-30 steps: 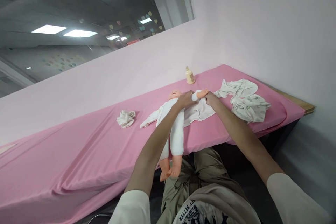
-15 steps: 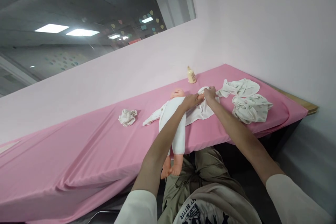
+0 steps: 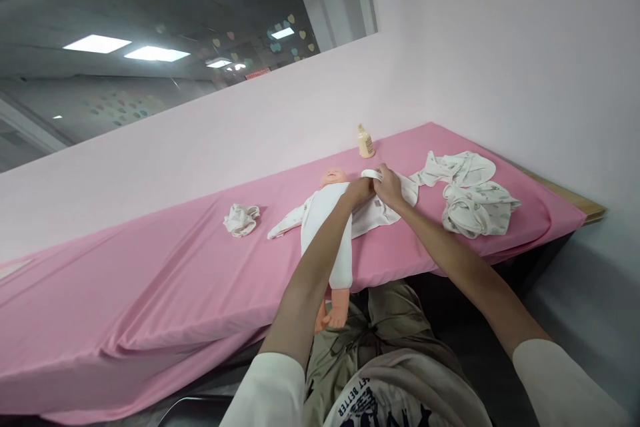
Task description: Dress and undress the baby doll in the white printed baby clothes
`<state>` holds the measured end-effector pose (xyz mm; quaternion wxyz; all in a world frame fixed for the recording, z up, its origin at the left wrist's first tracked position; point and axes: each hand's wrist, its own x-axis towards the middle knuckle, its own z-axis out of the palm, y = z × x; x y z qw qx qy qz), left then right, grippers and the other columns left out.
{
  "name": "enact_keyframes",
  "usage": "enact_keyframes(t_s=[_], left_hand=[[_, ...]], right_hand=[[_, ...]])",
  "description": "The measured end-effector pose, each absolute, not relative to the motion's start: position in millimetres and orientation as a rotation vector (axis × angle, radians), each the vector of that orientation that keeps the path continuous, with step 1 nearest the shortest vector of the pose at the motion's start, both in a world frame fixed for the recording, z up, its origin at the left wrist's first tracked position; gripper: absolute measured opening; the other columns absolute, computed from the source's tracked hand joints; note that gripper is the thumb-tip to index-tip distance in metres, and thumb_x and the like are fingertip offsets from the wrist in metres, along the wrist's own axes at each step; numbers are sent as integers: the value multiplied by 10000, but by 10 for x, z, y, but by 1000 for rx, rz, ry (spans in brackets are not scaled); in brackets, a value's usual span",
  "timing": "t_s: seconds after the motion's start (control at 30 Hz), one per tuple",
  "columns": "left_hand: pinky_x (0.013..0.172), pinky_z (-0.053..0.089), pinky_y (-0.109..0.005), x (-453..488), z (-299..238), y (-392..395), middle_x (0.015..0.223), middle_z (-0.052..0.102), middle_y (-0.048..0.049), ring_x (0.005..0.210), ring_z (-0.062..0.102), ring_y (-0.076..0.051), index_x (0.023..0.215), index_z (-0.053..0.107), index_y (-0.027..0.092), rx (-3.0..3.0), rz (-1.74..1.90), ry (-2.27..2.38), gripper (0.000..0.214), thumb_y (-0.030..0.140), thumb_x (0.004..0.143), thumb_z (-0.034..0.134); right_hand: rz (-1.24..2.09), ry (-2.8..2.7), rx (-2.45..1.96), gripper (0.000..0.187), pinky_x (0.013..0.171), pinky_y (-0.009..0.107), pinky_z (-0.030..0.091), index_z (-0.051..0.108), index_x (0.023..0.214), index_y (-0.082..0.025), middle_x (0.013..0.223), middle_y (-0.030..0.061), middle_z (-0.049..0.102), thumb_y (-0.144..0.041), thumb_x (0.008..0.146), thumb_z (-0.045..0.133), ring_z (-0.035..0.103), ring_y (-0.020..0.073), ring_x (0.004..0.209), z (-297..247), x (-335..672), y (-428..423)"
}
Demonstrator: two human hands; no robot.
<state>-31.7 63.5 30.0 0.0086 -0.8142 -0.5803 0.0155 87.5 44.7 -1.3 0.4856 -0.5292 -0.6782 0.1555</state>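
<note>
right grip (image 3: 389, 188) on garment (image 3: 379, 215), supine doll (image 3: 320, 217)

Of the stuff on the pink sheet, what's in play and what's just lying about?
In play:
- doll
- white baby top, partly under the doll; left hand and right hand together at it

Apparently lying about:
- bottle
- crumpled white cloth
- printed white cloths

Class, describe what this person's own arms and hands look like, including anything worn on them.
Plain white short sleeves cover the upper arms, leaving both forearms bare. The left hand and right hand are ungloved, and no watch or bracelet shows.
</note>
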Motion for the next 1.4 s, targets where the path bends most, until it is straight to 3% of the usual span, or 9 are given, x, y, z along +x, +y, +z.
enact_keyframes(t_s=[0.23,0.47,0.57,0.67,0.77,0.9,1.1,1.27,1.4], left_hand=[[876,496,-322,-388,376,536,1167,672,-134,1041,650,-265,1132,617,167,-2585,71,-1765,341,364,881,497],[985,450,-379,-549,441,394,1252,620,-147,1160,585,-288,1167,615,159,-2476,109,-1756,361,328,859,533],[1072,375,-396,-875,453,134,1353,555,-121,1268,498,-266,1276,549,181,-2413,-187,-1816,409,348,913,462],[1068,354,-436,-1346,404,-243,1411,486,-149,1302,444,-307,1320,499,165,-2141,-495,-2076,474,420,924,442],[976,416,-387,-1790,304,-564,1334,547,-168,1229,513,-310,1324,472,163,-1971,-754,-2485,569,533,891,477],[751,482,-288,-2058,149,-724,1166,654,-139,970,642,-248,1253,528,153,-2039,-1245,-2848,653,600,784,613],[578,440,-261,-1990,143,-719,783,677,-70,676,619,-178,919,637,107,-2004,-1647,-2920,462,499,689,723],[612,462,-262,-1865,377,-825,813,690,-62,718,635,-178,942,633,116,-1946,-2039,-2683,368,338,663,721],[649,453,-255,-1638,539,-854,849,668,-47,723,602,-147,1007,654,136,-2068,-1929,-2474,328,298,722,650]], right_hand=[[528,-1730,-1265,261,796,286,416,543,1057,-199,1027,47,663,-157,833,415,591,200,947,-48,938,490],[478,-2004,-1600,402,820,337,418,541,1173,-144,1213,154,609,-334,818,551,577,284,1079,-80,1066,165],[275,-2183,-1683,358,851,382,390,596,1043,-137,1091,161,649,-406,810,562,562,329,1078,-107,1277,23],[348,-2215,-1655,179,744,315,378,602,851,-152,912,106,662,-310,809,530,594,248,890,-120,1454,-2],[745,-2066,-1475,110,600,255,328,561,734,-164,718,20,597,-256,780,520,537,154,668,-59,1458,25],[1091,-1721,-1222,96,542,231,320,551,779,-169,650,-34,520,-261,760,532,470,111,577,156,1119,-18],[741,-1970,-1037,83,660,263,388,563,809,-166,818,28,614,-151,787,485,556,164,764,360,273,-341],[654,-2119,-1099,210,591,294,366,609,972,-173,910,78,672,-158,837,449,584,190,698,330,-6,-529],[549,-2168,-1183,165,628,283,355,616,856,-174,854,61,668,-241,861,466,598,201,781,346,68,-483]])
